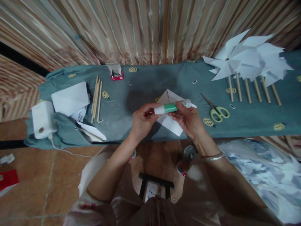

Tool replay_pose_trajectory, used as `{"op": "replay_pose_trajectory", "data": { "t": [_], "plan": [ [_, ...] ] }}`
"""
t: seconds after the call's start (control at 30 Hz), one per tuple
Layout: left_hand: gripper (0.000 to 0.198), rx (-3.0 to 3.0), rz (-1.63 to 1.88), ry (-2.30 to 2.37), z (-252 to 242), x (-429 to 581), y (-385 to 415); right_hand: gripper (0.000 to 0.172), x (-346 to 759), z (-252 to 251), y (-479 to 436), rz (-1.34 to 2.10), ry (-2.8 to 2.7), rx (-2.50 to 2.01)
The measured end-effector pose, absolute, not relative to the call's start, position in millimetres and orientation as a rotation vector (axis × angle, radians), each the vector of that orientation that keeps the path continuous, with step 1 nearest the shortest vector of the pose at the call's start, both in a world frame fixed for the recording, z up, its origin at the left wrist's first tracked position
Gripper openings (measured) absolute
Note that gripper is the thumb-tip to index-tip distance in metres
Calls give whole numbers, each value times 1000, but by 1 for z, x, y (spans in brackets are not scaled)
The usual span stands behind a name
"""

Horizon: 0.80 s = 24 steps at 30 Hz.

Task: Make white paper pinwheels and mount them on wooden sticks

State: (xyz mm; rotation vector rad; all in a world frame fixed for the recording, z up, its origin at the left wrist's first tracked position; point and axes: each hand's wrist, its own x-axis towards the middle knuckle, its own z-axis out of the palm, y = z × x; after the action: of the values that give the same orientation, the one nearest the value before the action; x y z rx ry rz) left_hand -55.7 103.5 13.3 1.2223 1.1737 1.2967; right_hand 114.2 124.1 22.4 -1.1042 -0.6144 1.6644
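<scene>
Both my hands hold a glue stick [171, 107] with a green label, level above the table. The fingers of my left hand [142, 121] pinch its white left end. My right hand [190, 119] is closed around the other end, near the clear tip. Beneath it lies a creased white paper square [173, 125], partly covered by the glue stick and my fingers. Green-handled scissors [217, 112] rest to the right of my right hand, blades pointing up and left.
Several paper pinwheels [235, 58] on wooden sticks lie at the right. Left are loose wooden sticks [96, 99], a paper stack [70, 97], a white plug-in device [42, 119] and a red box of small metal pieces [117, 74]. A bag of paper scraps [265, 175] stands below the table.
</scene>
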Motion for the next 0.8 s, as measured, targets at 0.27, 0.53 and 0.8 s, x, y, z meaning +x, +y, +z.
{"op": "replay_pose_trajectory", "data": {
  "t": [0.27,0.53,0.8],
  "plan": [
    [35,1396,1225,1308,13,-66,100,49,95,22,120,1677,-843,-1141],
    [35,1393,1238,1749,7,-121,113,33,140,11,121,1073,-1421,-1391],
    [49,2178,974,1911,10,-134,108,28,172,6,105,442,-2092,-1374]
  ]
}}
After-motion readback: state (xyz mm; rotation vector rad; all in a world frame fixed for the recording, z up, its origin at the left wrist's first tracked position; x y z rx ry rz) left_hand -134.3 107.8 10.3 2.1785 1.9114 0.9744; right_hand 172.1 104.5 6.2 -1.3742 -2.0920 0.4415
